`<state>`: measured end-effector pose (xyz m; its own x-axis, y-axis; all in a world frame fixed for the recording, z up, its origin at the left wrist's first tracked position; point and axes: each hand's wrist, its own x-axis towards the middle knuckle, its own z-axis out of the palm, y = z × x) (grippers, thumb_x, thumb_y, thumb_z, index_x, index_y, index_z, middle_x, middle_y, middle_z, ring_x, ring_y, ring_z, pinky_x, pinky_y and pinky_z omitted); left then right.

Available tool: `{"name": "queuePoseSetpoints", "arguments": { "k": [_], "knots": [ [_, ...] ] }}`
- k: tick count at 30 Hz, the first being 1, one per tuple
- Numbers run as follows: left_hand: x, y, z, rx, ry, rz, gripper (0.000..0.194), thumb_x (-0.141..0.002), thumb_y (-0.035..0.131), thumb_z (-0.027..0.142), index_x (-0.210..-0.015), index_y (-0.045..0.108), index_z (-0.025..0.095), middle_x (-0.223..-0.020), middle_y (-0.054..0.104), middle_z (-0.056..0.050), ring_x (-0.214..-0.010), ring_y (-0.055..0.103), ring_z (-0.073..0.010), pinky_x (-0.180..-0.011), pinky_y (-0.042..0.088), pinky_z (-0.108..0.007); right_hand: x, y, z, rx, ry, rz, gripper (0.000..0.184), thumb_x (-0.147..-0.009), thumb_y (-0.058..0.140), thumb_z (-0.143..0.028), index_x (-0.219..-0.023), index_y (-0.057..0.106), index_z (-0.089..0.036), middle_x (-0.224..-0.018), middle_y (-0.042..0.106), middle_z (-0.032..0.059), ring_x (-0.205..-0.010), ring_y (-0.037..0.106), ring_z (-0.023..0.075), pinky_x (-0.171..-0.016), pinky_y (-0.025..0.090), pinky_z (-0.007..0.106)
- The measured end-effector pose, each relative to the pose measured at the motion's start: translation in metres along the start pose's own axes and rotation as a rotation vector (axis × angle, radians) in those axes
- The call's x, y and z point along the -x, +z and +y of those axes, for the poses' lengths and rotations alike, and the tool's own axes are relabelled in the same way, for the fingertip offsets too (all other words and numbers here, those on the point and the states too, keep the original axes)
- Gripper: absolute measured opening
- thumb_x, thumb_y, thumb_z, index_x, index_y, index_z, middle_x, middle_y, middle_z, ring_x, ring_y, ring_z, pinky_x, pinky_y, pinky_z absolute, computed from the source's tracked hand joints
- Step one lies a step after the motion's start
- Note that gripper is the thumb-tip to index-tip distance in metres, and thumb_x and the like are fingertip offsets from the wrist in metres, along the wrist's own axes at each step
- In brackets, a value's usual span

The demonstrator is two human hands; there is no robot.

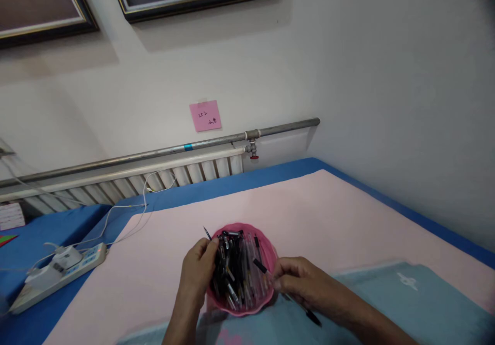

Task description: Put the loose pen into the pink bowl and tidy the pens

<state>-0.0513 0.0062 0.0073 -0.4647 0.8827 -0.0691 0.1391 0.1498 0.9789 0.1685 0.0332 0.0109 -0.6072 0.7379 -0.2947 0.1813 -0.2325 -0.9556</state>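
Observation:
A round pink basket (271, 248) with a scalloped rim holds many pens (232, 267); black parts crowd its left side and clear barrels lie on the right. At the left rim, my left hand (196, 268) has thumb and forefinger closed on a thin dark pen piece (207, 233), its pointed end sticking up and away; the rest of it is hidden. My right hand (303, 283), by the right rim, pinches a clear pen (260, 266) with a black end over the basket. A black end (313, 318) also shows below that hand.
The basket stands on a pink cloth (294, 216) and light blue cloth (371, 293) over a blue surface. At left lies a power strip (85, 262) with plugs and white cables. A radiator (201, 169), a pipe (216, 141) and a pink note (205, 116) are at the wall.

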Motion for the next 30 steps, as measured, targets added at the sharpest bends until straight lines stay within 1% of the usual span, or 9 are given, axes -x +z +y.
{"name": "queuePoseSetpoints", "arguments": {
  "k": [3, 5, 7, 10, 13, 20, 24, 27, 30],
  "knots": [
    [0.0, -0.003, 0.0, -0.305, 0.106, 0.094, 0.032, -0.064, 0.065, 0.046, -0.051, 0.051, 0.02, -0.047, 0.048, 0.003, -0.047, 0.041, -0.0115, -0.047, 0.025, -0.022, -0.002, 0.0, 0.002, -0.018, -0.006, -0.003, 0.003, -0.066, 0.05, -0.019, -0.063, 0.051, -0.018, -0.039, 0.034, -0.0115, -0.035, 0.024, 0.0043, -0.036, 0.014, 0.018],
    [0.006, 0.006, 0.001, -0.298, 0.138, 0.072, 0.027, -0.067, 0.063, 0.045, -0.059, 0.057, 0.02, -0.055, 0.055, 0.0, -0.054, 0.047, -0.0134, -0.051, 0.029, -0.023, -0.002, 0.001, 0.003, -0.036, -0.013, -0.012, 0.004, -0.067, 0.05, -0.02, -0.064, 0.05, -0.019, -0.04, 0.034, -0.0114, -0.035, 0.024, 0.0042, -0.036, 0.014, 0.018],
    [0.014, 0.021, 0.001, -0.114, 0.097, -0.109, 0.026, -0.071, 0.059, 0.047, -0.069, 0.061, 0.02, -0.06, 0.057, 0.0, -0.055, 0.049, -0.0131, -0.051, 0.031, -0.023, -0.002, 0.004, 0.003, -0.055, -0.02, -0.029, 0.005, -0.069, 0.05, -0.023, -0.065, 0.049, -0.019, -0.041, 0.034, -0.0116, -0.036, 0.023, 0.0041, -0.036, 0.014, 0.018],
    [0.025, 0.045, -0.003, 0.2, -0.105, -0.41, 0.034, -0.067, 0.062, 0.051, -0.078, 0.062, 0.019, -0.049, 0.049, 0.003, -0.043, 0.042, -0.0101, -0.043, 0.026, -0.022, -0.001, 0.008, 0.004, -0.076, -0.029, -0.071, 0.007, -0.068, 0.05, -0.025, -0.065, 0.047, -0.019, -0.04, 0.032, -0.0121, -0.035, 0.023, 0.0042, -0.036, 0.014, 0.018],
    [0.03, 0.059, -0.007, 0.359, -0.155, -0.478, 0.038, -0.059, 0.069, 0.052, -0.065, 0.055, 0.017, -0.043, 0.042, 0.007, -0.037, 0.033, -0.0049, -0.039, 0.021, -0.019, 0.0, 0.01, 0.004, -0.085, -0.042, -0.108, 0.009, -0.068, 0.051, -0.026, -0.064, 0.046, -0.019, -0.04, 0.034, -0.0117, -0.036, 0.024, 0.0042, -0.036, 0.015, 0.018],
    [0.026, 0.045, 0.005, 0.403, -0.264, -0.397, 0.049, -0.05, 0.071, 0.058, -0.059, 0.042, 0.02, -0.035, 0.029, 0.014, -0.028, 0.016, -0.0008, -0.03, 0.009, -0.017, 0.0, 0.009, 0.002, -0.077, -0.052, -0.109, 0.007, -0.068, 0.054, -0.022, -0.063, 0.052, -0.017, -0.045, 0.04, -0.0095, -0.038, 0.03, 0.0037, -0.037, 0.019, 0.017],
    [0.01, 0.019, 0.008, 0.441, -0.181, -0.17, 0.044, -0.057, 0.07, 0.053, -0.064, 0.042, 0.02, -0.041, 0.026, 0.014, -0.032, 0.016, -0.0004, -0.032, 0.01, -0.015, 0.0, 0.005, 0.003, -0.087, -0.017, -0.088, 0.001, -0.063, 0.056, -0.015, -0.063, 0.056, -0.015, -0.045, 0.043, -0.009, -0.037, 0.032, 0.0033, -0.035, 0.019, 0.016],
    [0.0, 0.003, 0.005, 0.219, -0.127, -0.111, 0.039, -0.061, 0.066, 0.052, -0.068, 0.048, 0.018, -0.045, 0.035, 0.011, -0.035, 0.025, -0.0024, -0.035, 0.017, -0.017, -0.001, 0.002, 0.004, -0.142, -0.009, -0.036, 0.004, -0.066, 0.055, -0.021, -0.065, 0.052, -0.017, -0.04, 0.037, -0.0114, -0.034, 0.025, 0.0029, -0.034, 0.015, 0.016],
    [-0.003, -0.001, 0.003, -0.119, 0.001, 0.031, 0.044, -0.067, 0.061, 0.051, -0.096, 0.056, 0.018, -0.058, 0.052, 0.005, -0.05, 0.049, -0.0109, -0.049, 0.036, -0.022, -0.003, 0.0, 0.004, -0.214, -0.012, 0.018, 0.01, -0.069, 0.054, -0.026, -0.067, 0.047, -0.02, -0.039, 0.036, -0.0123, -0.033, 0.022, 0.0029, -0.034, 0.012, 0.016]
  ]
}}
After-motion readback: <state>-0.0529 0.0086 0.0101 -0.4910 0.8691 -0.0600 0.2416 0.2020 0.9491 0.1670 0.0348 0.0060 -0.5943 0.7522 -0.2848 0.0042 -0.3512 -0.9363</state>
